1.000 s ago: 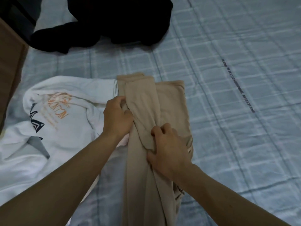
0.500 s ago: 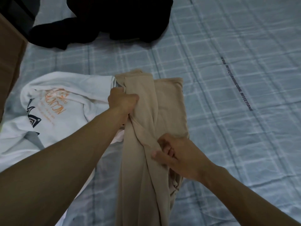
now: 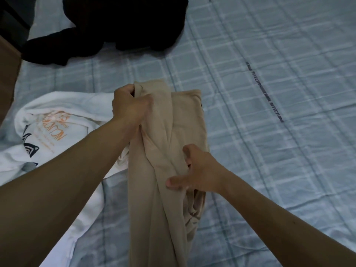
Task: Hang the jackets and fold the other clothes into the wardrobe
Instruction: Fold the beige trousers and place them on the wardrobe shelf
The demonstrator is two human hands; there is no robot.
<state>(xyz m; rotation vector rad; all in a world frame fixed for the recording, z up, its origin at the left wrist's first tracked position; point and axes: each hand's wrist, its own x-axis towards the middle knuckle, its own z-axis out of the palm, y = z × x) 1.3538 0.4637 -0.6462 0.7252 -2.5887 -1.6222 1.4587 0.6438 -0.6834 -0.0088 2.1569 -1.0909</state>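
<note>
Head view: left hand (image 3: 131,105) grips beige garment (image 3: 185,116); right hand (image 3: 202,168) pinches it.

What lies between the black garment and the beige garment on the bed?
Nothing lies there. The head view shows only a bare stretch of the checked blue bedsheet between the black garment and the top edge of the beige garment.

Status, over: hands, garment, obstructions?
Left hand grips top of beige fabric garment; right hand pinches its middle fold. Garment folded lengthwise on blue checked bedsheet. White printed hoodie touching its left side.
</note>
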